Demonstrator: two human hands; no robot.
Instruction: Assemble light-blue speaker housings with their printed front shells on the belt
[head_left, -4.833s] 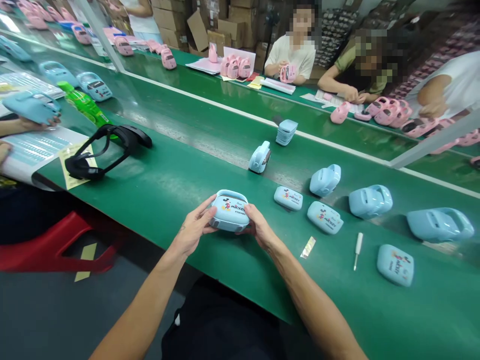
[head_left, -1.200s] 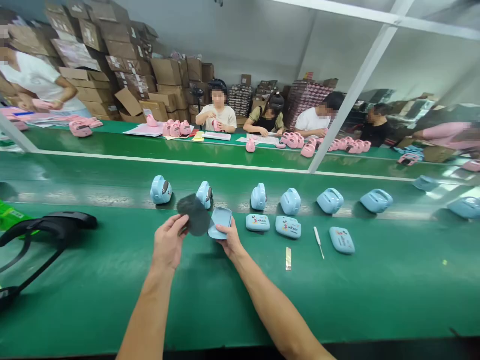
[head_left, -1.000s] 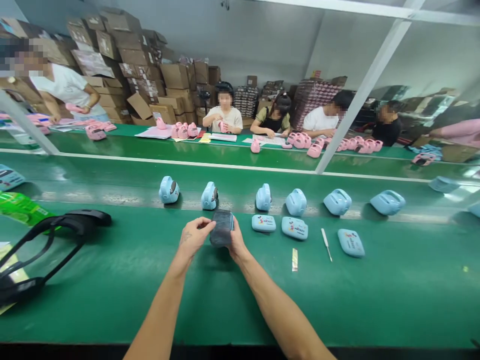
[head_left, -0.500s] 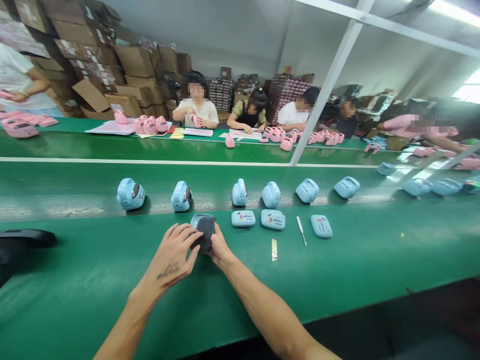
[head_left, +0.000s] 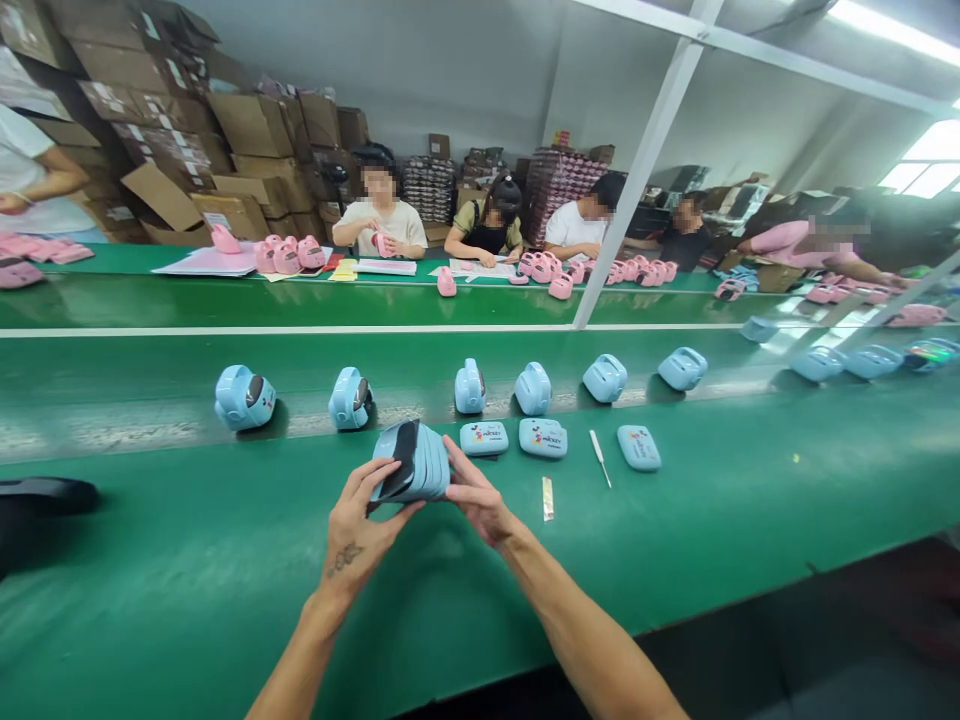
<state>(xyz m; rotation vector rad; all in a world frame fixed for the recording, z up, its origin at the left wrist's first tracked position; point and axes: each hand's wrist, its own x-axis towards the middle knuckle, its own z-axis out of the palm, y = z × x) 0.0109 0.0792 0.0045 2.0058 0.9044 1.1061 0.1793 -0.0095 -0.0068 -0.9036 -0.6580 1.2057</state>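
Observation:
A light blue item with a dark panel and ribbed side (head_left: pixel 427 463) is held between both hands above the green table (head_left: pixel 225 600). My left hand (head_left: pixel 360 525) grips its left side, fingers on the dark panel and thumb below. Against its right side, my right hand (head_left: pixel 480 497) presses with its fingers. Just right of the hands lie two flat blue cases with printed fronts (head_left: pixel 484 437) (head_left: pixel 543 438). Farther right are a white-handled screwdriver (head_left: pixel 599 456), a third printed case (head_left: pixel 639 448) and a small pale strip (head_left: pixel 547 498).
Several rounded blue items (head_left: pixel 245 398) stand in a row behind the hands. A black object (head_left: pixel 49 500) lies at the left edge. A slanted white post (head_left: pixel 637 170) rises at the back. Across the table, people sit by pink items (head_left: pixel 286 255); cardboard boxes (head_left: pixel 247 125) are stacked behind.
The held item has turned, so its ribbed blue side now shows. My right hand has come round to its right side, and the view has shifted slightly.

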